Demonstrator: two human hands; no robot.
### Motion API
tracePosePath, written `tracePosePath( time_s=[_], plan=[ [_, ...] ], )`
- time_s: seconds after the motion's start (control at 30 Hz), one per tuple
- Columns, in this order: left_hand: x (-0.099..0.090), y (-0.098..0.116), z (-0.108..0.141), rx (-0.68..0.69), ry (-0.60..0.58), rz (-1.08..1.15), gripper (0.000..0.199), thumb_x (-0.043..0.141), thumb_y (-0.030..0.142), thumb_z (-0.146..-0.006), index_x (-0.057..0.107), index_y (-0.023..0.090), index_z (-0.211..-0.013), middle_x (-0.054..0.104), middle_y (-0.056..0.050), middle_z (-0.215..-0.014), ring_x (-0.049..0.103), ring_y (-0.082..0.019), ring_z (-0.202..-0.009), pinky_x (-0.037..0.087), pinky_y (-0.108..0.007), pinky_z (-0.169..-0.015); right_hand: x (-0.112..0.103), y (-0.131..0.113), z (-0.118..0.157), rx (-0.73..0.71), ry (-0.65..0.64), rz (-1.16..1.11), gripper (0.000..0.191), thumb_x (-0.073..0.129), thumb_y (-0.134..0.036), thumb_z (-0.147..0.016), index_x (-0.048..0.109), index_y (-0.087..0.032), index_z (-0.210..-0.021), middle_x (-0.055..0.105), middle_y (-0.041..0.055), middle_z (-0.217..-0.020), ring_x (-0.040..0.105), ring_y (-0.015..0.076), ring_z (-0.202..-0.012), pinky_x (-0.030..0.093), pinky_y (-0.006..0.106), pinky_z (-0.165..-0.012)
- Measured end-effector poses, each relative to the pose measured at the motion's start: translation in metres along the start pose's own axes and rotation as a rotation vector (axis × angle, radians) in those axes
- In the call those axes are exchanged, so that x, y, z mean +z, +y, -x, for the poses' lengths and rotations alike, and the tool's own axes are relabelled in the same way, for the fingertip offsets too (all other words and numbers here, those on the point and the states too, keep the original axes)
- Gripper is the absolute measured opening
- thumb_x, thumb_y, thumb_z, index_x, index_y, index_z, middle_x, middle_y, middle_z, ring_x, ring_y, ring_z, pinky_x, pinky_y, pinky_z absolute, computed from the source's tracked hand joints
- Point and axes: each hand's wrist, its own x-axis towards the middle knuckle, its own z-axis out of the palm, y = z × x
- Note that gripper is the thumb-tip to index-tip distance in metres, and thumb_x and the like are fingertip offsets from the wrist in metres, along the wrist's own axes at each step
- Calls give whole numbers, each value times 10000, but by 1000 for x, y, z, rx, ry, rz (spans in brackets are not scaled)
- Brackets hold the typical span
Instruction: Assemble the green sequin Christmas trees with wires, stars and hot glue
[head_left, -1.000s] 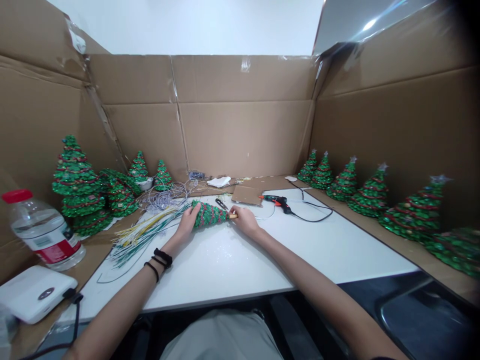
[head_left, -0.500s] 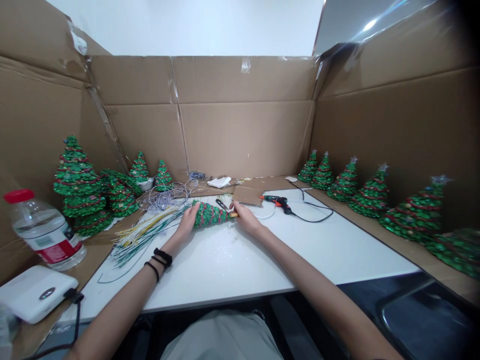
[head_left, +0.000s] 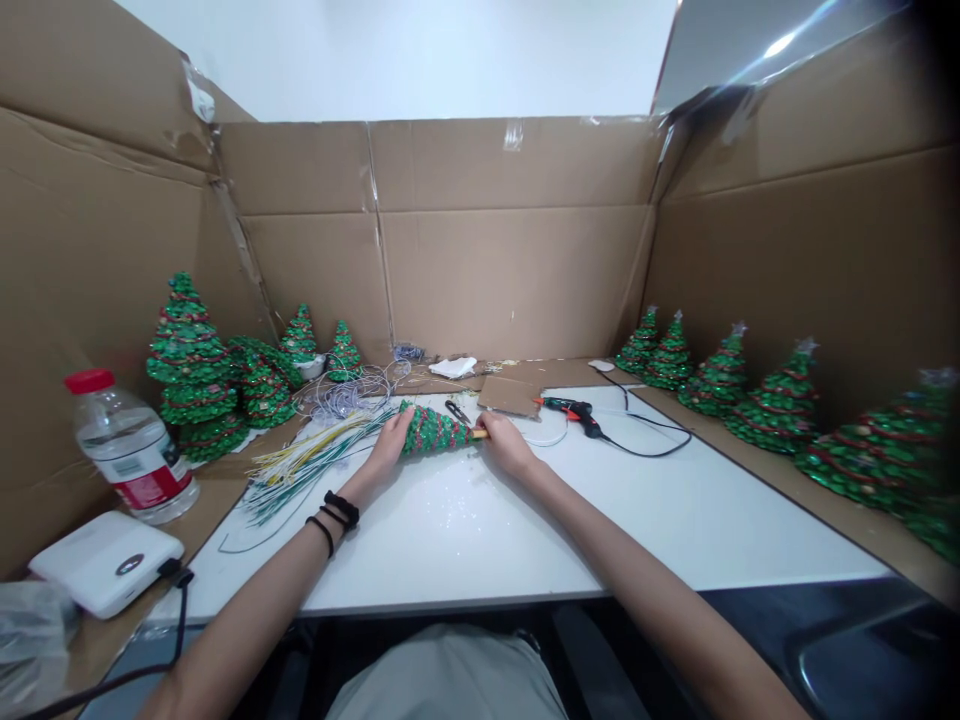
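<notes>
Green beadwork is sitting at the centre of the view: a small beaded cone tree [head_left: 436, 432] is lying on its side across the far part of the white tabletop [head_left: 600, 525], its narrow end pointing to the person's right. Whether it is touching the surface or being held just above it, I cannot tell.

The left hand [head_left: 394, 440] is closing around the wide end, fingers curled over the beads. The right hand [head_left: 506, 447] is gripping near the narrow end, where a wooden stub [head_left: 478, 433] is poking out. Both hands are shut on the piece, with no gap showing.

Handling looks easy on weight: the tree is probably light, and it seems stiff along its length. The knobbly surface should give a sure grip, though beads may snag or shed (pale specks are glittering on the tabletop [head_left: 442, 510]). The stub and the wide body look like the safest places to take hold.

Around the hands, a bundle of green and yellow wires [head_left: 311, 465] is fanning out just left of the left hand, and small black scissors [head_left: 456, 410] are lying just beyond the tree. A black and orange hot glue gun [head_left: 570, 412] is resting to the right, trailing its cord. Finished beaded trees [head_left: 780, 410] are standing along the right ledge, and more [head_left: 186, 345] are clustering at the left, against cardboard walls [head_left: 510, 285].
</notes>
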Motion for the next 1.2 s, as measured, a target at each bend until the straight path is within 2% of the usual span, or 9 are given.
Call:
tracePosePath(
  time_s=[0.13, 0.3, 0.57, 0.73, 0.97, 1.2],
  plan=[
    [0, 1, 2, -13, -22, 4, 423, 553, 564, -758, 660, 173, -881, 699, -87, -1001, 603, -253, -1024, 451, -318, -909, 0, 1, 0, 79, -16, 21, 224, 458, -37, -796, 616, -142, -915, 659, 95, -906, 551, 172, -797, 300, 240, -645],
    [1, 3, 2, -18, -19, -7, 421, 545, 558, -768, 656, 171, -893, 693, -93, -1042, 601, -250, -1035, 441, -320, -928, -3, -3, 2, 101, -17, 15, 244, 470, -47, -788, 625, -171, -928, 673, 73, -922, 567, 168, -820, 292, 233, -635],
    [2, 6, 3, -18, -4, -13, 409, 567, 548, -760, 651, 181, -921, 709, -91, -975, 607, -252, -1039, 441, -333, -929, -5, 4, -4, 140, -39, -52, 150, 512, -142, -815, 657, -162, -851, 684, 56, -846, 575, 160, -763, 309, 216, -597],
    [2, 6, 3, -23, -9, 7, 414, 565, 551, -764, 650, 180, -927, 714, -88, -947, 613, -253, -1023, 449, -336, -912, -7, 1, -2, 126, -36, -88, 158, 504, -153, -823, 659, -157, -851, 683, 36, -834, 575, 141, -754, 332, 199, -614],
    [2, 4, 2, -21, -14, -7, 421, 565, 561, -756, 653, 178, -906, 710, -87, -963, 616, -244, -1006, 454, -324, -906, -6, -4, 1, 199, -12, -43, 155, 519, -161, -804, 669, -152, -840, 689, 78, -842, 575, 169, -738, 289, 225, -567],
    [2, 0, 0, -22, 8, -5, 404, 584, 533, -759, 657, 180, -942, 706, -99, -980, 608, -256, -1038, 428, -362, -952, -1, -6, 3, 141, -14, -7, 168, 534, -115, -767, 658, -180, -862, 692, 57, -865, 584, 168, -782, 294, 224, -599]
  ],
)
